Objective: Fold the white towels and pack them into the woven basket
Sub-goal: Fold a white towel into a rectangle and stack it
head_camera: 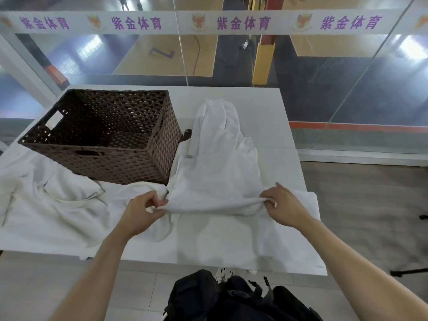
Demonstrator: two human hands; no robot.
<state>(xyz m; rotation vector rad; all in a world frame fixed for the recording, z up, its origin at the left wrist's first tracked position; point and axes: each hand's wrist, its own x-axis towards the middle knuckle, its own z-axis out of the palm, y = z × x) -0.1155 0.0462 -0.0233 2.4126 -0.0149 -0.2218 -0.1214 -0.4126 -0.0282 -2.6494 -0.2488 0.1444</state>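
White surface (pixel 278 107) in a glass-walled room overlooking a sports court: at the near edge, a dark bag (pixel 208 297) sits below the person's bare forearms. Just beyond it, a white towel (pixel 231 239) lies flat on the near right part of the surface. Above that, both hands grip a second white towel (pixel 215 177) by its near edge. The left hand (pixel 141 209) pinches the left corner between curled fingers and thumb, and the right hand (pixel 284 205) pinches the right corner the same way. The edge is stretched between them and raised a little off the cloth below. From the hands the held towel runs away across the surface, narrowing and bunching into folds toward the far edge. To the left of the hands, a third white towel (pixel 46 205) lies rumpled and spread. Its far side reaches the foot of the woven basket (pixel 143 163). The brown basket stands upright on the left half of the surface, just beside the held towel's left side. Its woven floor and inner walls are fully in view, with no towel inside. Behind the glass, a white banner (pixel 208 22) carries purple characters above a yellow padded post (pixel 264 63) and the wooden court floor (pixel 162 53).
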